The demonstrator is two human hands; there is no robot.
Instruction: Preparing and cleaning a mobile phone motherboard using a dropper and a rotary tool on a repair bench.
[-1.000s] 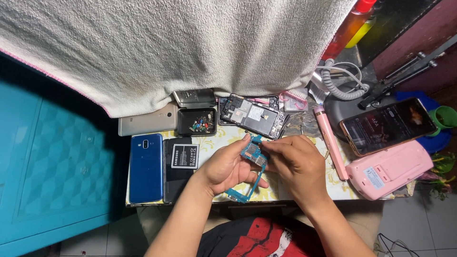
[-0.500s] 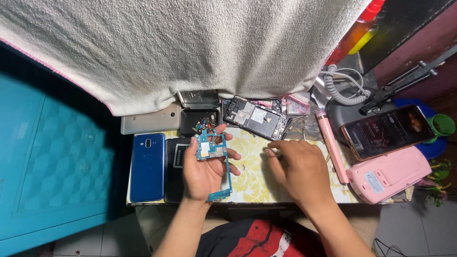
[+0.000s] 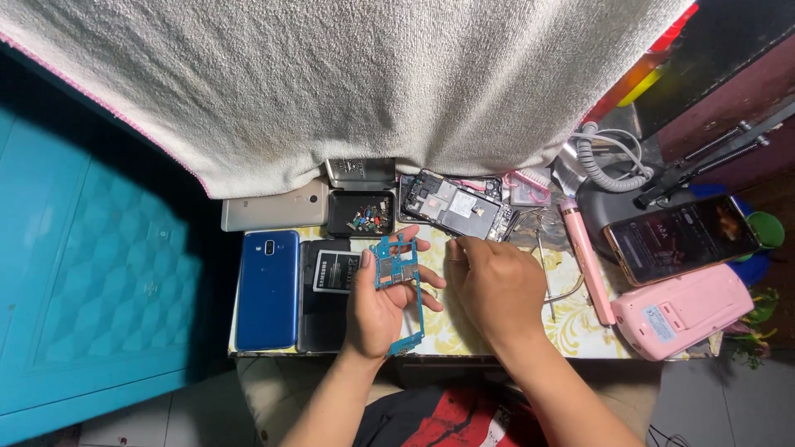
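White towelling (image 3: pixel 356 83) hangs across the far side of my view; below it lie three phones: silver (image 3: pixel 273 215), blue (image 3: pixel 267 290), opened black (image 3: pixel 451 205). Since a moment ago my left hand (image 3: pixel 377 306) has kept the blue circuit board (image 3: pixel 396 273) pinched, lifted near centre. My right hand (image 3: pixel 497 285) has left it; I cannot tell its grip.
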